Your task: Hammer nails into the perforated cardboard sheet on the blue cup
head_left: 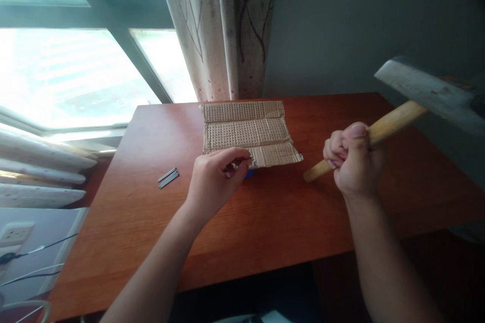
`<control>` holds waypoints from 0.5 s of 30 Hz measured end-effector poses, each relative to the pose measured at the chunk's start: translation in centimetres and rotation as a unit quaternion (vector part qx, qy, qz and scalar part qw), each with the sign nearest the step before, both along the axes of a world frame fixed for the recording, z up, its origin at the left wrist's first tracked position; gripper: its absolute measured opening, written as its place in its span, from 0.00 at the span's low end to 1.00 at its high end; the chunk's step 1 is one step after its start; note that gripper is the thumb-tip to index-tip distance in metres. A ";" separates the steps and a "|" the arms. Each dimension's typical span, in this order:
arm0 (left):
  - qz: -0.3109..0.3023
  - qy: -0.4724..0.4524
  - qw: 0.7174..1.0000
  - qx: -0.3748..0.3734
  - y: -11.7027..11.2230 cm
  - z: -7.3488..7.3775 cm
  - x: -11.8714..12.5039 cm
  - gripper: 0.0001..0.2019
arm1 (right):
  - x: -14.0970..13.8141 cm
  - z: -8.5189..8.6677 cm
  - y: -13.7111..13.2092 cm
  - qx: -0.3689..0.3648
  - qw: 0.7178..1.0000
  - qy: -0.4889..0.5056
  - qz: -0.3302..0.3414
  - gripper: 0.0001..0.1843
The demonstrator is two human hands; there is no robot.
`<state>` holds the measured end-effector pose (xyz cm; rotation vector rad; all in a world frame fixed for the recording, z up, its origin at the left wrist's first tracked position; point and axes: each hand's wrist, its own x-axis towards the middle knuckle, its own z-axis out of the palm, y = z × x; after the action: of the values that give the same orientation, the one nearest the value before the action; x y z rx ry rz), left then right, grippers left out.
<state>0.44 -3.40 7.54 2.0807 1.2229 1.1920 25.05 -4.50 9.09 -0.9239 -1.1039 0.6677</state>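
Note:
My right hand [354, 159] is wrapped round the wooden handle of a hammer [397, 121], raised above the right side of the table with its large worn head at the upper right. At the near edge of a cardboard sheet [242, 131], my left hand [217, 176] pinches thumb and forefinger round a nail [250, 157]; only a sliver of it shows. Rows of small holes cover much of the creased cardboard. Something blue [250, 174] shows under the sheet's near edge, mostly hidden by my left hand. Several loose nails [168, 177] lie to the left of that hand.
The reddish-brown wooden table [265, 227] stands against a grey wall [341, 35]. A patterned curtain [223, 30] hangs behind it, beside a bright window [68, 70]. Cables [38, 250] and a wall socket [17, 234] are at the lower left.

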 end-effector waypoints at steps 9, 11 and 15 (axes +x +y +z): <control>-0.004 0.020 1.000 0.022 0.0 0.2 0.2 0.02 | 0.1 0.1 0.1 -0.025 0.999 -0.013 0.026 0.25; -0.005 0.023 1.000 0.016 0.0 0.2 0.2 0.03 | 0.4 0.3 -0.2 -0.057 0.997 -0.039 0.031 0.25; -0.005 0.031 0.999 0.013 0.1 0.1 0.2 0.03 | 1.3 1.2 -1.8 -0.157 0.975 -0.151 0.050 0.21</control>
<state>0.59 -3.32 7.67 2.1547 1.2297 1.1517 26.33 -6.30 10.27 -1.2783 -1.3438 0.8190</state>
